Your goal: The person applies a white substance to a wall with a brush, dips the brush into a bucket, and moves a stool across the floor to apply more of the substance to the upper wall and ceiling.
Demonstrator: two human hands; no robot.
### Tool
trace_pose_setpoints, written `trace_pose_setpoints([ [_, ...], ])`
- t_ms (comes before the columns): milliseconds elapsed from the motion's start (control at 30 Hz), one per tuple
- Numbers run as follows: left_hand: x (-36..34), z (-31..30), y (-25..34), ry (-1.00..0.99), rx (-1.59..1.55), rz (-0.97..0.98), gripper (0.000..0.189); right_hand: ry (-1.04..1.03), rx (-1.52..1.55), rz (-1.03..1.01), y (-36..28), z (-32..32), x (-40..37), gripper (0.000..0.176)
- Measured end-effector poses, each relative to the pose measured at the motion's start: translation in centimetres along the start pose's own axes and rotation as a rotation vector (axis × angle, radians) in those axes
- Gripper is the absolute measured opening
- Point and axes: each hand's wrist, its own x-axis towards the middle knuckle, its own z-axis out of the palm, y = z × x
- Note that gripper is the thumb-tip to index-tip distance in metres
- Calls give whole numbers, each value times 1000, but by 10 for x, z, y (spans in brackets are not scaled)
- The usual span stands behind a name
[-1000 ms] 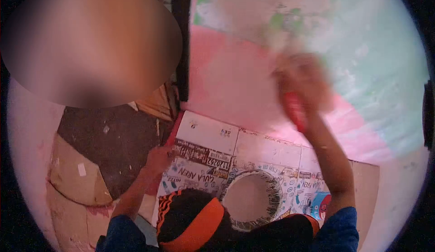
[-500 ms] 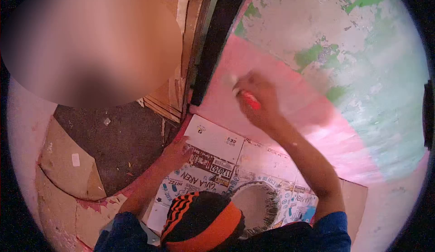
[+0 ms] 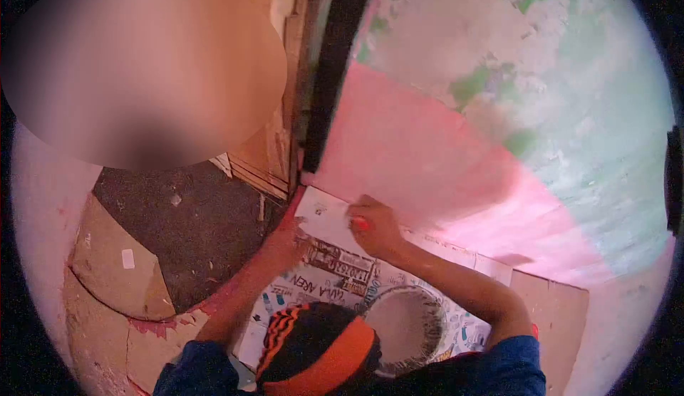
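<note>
My right hand (image 3: 377, 228) is closed round a paintbrush with a red handle (image 3: 360, 223), low over the flattened cardboard (image 3: 324, 214) at the foot of the wall. The brush's bristles are hidden or blurred. My left hand (image 3: 288, 238) lies at the left edge of the cardboard, fingers stretched toward it, slightly smeared. Pink paint covers the lower part of the wall (image 3: 413, 147); above it show grey and flaking green patches. A round tub (image 3: 402, 325) with a streaked rim stands on the cardboard near my body.
A black door frame (image 3: 333, 75) borders the wall on the left. Beyond the opening lies dark ground (image 3: 206, 225) beside a brown board (image 3: 117, 253). Black-and-orange cloth (image 3: 320, 350) fills the bottom centre. Another piece of cardboard (image 3: 552, 310) lies at right.
My right hand has come down from the pink wall to the cardboard with the paintbrush. The left hand stays near the cardboard's edge. The view has shifted slightly.
</note>
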Motion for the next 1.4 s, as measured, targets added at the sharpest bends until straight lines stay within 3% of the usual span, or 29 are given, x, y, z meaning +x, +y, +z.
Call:
trace_pose_setpoints([
  [33, -5, 1, -1, -25, -4, 3, 47, -3, 94, -3, -9, -33, -11, 9],
  [100, -6, -3, -5, -147, 70, -203, 46, 29, 170, 47, -26, -99, -43, 9],
  [133, -2, 8, -25, -185, 77, -165, 46, -58, 250, 81, -32, -130, -63, 10],
  [167, 2, 28, -57, -105, -200, -133, 44, -137, 335, 116, -35, -150, -85, 12],
  [200, 10, 35, -51, -84, -335, -108, 43, -98, 319, 153, -35, -159, -109, 12],
  [233, 17, 41, -44, -66, -469, -82, 42, -222, 387, 234, -34, -161, -135, 13],
  [267, 19, 27, -10, -57, -255, 26, 42, -347, 464, 304, -32, -157, -160, 14],
  [300, 22, 20, 19, -39, -40, 131, 41, -421, 424, 238, -25, -140, -184, 13],
  [400, 45, 27, 74, -38, -56, 273, 39, -544, 138, 120, -6, -58, -242, 11],
  [533, 54, 23, 148, -174, -83, 344, 31, -643, 95, 179, -8, -10, -265, 13],
  [667, 51, 1, 184, -147, -50, 396, 31, -327, 162, 198, 1, -67, -270, 21],
  [733, 52, -12, 193, -247, -56, 415, 30, -502, 103, 405, -1, -114, -265, 23],
  [800, 58, -23, 203, -178, -63, 431, 31, 93, 933, 958, 1, -136, -269, 24],
  [867, 66, -37, 223, -184, -5, 506, 34, 212, 846, 706, 17, -144, -269, 22],
  [933, 79, -53, 249, -214, 128, 585, 35, 614, 1438, 1003, 1, -187, -227, 21],
  [1000, 88, -68, 282, -258, 261, 661, 37, 814, 1387, 855, -1, -218, -187, 20],
  [1067, 85, -82, 327, -381, 563, 717, 40, 907, 1363, 521, -18, -259, -139, 18],
  [1133, 95, -83, 364, -410, 773, 705, 38, 898, 1041, 359, -36, -307, -88, 12],
  [1267, 107, -72, 399, -280, 701, 671, 35, 1014, 818, -71, -125, -363, 22, 17],
  [1367, 96, -83, 401, -361, 568, 759, 34, 1070, 643, -233, -152, -374, 84, 14],
  [1400, 89, -91, 392, -358, 526, 775, 36, 975, 479, -260, -143, -373, 100, 12],
])
